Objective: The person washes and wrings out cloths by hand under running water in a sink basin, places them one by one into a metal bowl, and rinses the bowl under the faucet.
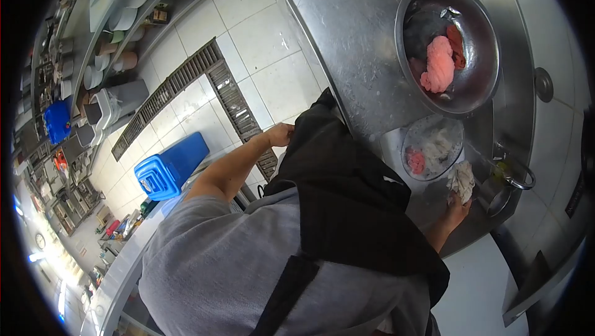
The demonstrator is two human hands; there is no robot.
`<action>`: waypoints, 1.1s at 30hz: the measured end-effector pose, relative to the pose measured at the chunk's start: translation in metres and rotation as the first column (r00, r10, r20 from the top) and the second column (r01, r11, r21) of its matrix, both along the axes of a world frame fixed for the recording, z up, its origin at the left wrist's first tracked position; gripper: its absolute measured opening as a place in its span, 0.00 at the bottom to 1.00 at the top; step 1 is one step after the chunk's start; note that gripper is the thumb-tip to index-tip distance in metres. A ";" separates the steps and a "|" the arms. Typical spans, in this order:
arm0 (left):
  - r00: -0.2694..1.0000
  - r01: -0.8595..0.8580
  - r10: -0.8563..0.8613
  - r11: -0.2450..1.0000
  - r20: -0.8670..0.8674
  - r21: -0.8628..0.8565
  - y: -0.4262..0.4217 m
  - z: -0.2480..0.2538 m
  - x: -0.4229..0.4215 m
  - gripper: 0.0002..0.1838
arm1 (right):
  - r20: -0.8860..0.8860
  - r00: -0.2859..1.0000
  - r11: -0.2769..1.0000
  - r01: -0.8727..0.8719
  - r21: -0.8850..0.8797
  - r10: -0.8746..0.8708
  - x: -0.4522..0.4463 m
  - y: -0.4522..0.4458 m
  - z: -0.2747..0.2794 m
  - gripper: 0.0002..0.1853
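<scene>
My right hand [457, 208] is closed on a crumpled off-white cloth [461, 181] beside a clear bowl [434, 123]. Suds and a pink clump [416, 161] are inside that bowl. My left hand [281, 135] has its fingers curled at the edge of the black apron [347, 193]; the fingertips are partly hidden. A large metal bowl [480, 85] farther up the steel counter [344, 32] holds a wrung pink cloth [440, 63] and a darker red cloth [455, 45].
A metal container [494, 196] and a curved metal handle [524, 181] are right of the cloth. A blue bin [180, 162] stands on the tiled floor [260, 39], near a drain grate [232, 91]. Shelves with dishes [124, 19] line the left.
</scene>
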State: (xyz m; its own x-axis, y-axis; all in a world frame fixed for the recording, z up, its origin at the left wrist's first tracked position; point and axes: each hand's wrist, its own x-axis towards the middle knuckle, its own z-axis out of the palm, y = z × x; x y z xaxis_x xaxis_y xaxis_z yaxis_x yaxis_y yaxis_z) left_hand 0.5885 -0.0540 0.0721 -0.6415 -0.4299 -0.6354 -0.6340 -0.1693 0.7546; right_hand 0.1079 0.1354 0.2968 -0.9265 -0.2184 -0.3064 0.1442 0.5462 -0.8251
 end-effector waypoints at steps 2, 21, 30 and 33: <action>0.934 0.327 -0.318 0.944 0.163 -0.034 -0.014 -0.010 -0.003 0.16 | -0.021 1.000 1.000 -0.016 -0.014 0.015 -0.008 0.005 -0.008 0.24; 0.968 -0.249 0.251 0.954 0.010 0.169 -0.011 -0.016 -0.068 0.18 | -0.115 0.989 0.961 0.118 0.249 -0.092 -0.002 0.068 -0.027 0.18; 0.998 0.029 -0.023 0.994 0.066 -0.101 -0.020 -0.022 -0.059 0.20 | -0.159 0.985 0.865 -0.140 -0.482 0.070 -0.001 -0.076 0.058 0.32; 0.996 0.083 -0.079 0.989 0.035 -0.120 -0.016 -0.021 -0.079 0.20 | -0.218 0.963 0.857 -0.243 -0.455 0.157 -0.010 -0.112 0.068 0.37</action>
